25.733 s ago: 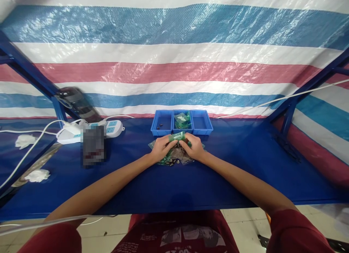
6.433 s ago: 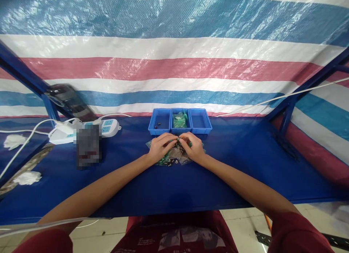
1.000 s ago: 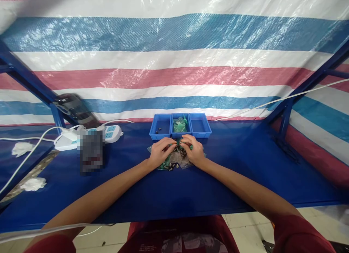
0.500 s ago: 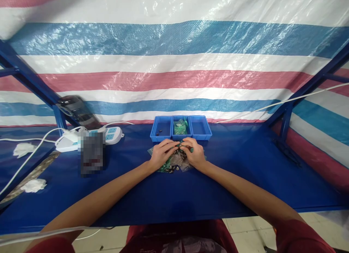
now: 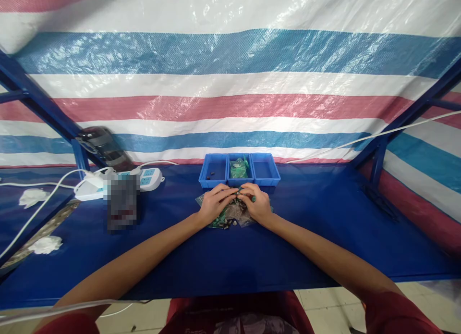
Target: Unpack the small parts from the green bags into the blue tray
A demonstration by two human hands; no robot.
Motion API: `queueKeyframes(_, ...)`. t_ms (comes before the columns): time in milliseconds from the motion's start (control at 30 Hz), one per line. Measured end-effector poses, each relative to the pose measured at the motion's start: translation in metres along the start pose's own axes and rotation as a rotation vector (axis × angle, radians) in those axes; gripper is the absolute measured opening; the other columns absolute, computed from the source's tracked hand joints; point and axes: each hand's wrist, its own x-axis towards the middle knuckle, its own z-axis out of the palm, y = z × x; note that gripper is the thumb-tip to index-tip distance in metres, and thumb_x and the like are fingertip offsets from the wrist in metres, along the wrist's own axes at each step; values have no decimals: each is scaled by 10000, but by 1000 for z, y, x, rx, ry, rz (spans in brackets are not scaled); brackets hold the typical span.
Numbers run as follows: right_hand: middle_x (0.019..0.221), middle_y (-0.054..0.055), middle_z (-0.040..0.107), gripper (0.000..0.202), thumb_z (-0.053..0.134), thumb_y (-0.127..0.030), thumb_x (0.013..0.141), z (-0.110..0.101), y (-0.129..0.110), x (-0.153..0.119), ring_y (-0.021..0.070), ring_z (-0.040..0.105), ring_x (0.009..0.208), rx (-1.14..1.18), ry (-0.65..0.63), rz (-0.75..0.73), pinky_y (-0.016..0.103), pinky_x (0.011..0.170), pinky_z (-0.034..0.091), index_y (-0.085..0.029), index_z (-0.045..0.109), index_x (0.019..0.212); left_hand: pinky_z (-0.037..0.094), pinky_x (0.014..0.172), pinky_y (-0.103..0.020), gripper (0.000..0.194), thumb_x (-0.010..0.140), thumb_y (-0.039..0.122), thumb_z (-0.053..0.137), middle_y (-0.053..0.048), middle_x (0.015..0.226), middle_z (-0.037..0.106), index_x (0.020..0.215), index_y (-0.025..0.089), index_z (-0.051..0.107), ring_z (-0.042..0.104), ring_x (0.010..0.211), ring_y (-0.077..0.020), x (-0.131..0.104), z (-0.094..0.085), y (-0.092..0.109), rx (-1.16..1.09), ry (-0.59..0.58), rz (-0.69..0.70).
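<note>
My left hand (image 5: 215,204) and my right hand (image 5: 257,204) meet just in front of the blue bins, fingertips pinched together. Between them is a small dark-green piece (image 5: 238,191), too small and covered to name. Something green also shows between the fingers of my right hand, mostly hidden. Under both hands lie clear plastic bags (image 5: 234,211) and green parts (image 5: 218,222). Small dark and metallic parts (image 5: 235,223) are scattered at the near edge of this pile.
Three joined blue bins (image 5: 265,182) stand behind the hands. The left one has a few small dark parts (image 5: 212,173), the middle one a bag of green pieces (image 5: 238,168). A white power strip (image 5: 153,179), a pixelated dark object (image 5: 122,202) and crumpled tissue (image 5: 46,245) lie left.
Both hands stay at the same spot with fingertips together. The view shifts very slightly; nothing else visibly moves.
</note>
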Motion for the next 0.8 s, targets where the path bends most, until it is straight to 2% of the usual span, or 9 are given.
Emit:
queueKeyframes(333, 811, 24, 722, 209, 527, -366, 904, 0, -2, 0, 173, 699, 715, -28, -2, -6, 270, 686, 563, -217, 598, 1031, 531, 671, -229, 195, 900, 246, 557, -51, 900, 644, 1062, 199, 654, 623, 777, -125, 0, 0, 0, -2, -4, -7)
queueKeyframes(800, 826, 29, 727, 212, 496, -351, 921, 0, -5, 1, 174, 714, 752, -27, -11, -31, 255, 678, 573, -215, 601, 1044, 494, 574, -205, 203, 909, 281, 541, -51, 892, 635, 1060, 192, 645, 566, 618, -83, 2, -2, 2, -18, -29, -16)
